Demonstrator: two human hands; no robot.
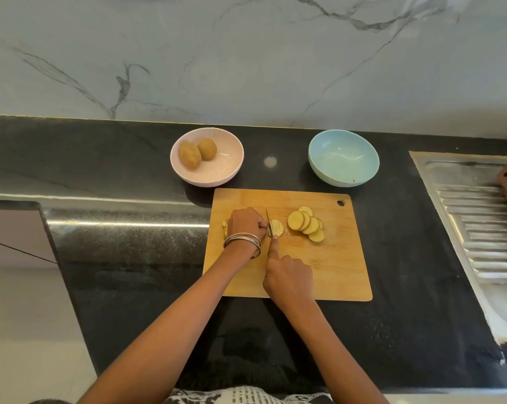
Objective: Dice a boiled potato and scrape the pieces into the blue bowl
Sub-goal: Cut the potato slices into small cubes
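A wooden cutting board (328,266) is lying on the black counter (130,228), carrying potato slices (306,223). Behind it, the blue bowl (343,157) is sitting empty; the pink bowl (207,156) is holding two whole potatoes (197,153). The left hand (245,224) is pinching a slice stack (276,228) with curled fingers; the right hand (287,275) is gripping the knife (267,218), forefinger stretched along it.

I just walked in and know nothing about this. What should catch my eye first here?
First, the two hands at the middle of the wooden cutting board: the left hand holds potato pieces while the right hand works a knife through them. Right of them lies a fan of potato slices. Behind the board sit a pink bowl with two whole potatoes and the blue bowl.
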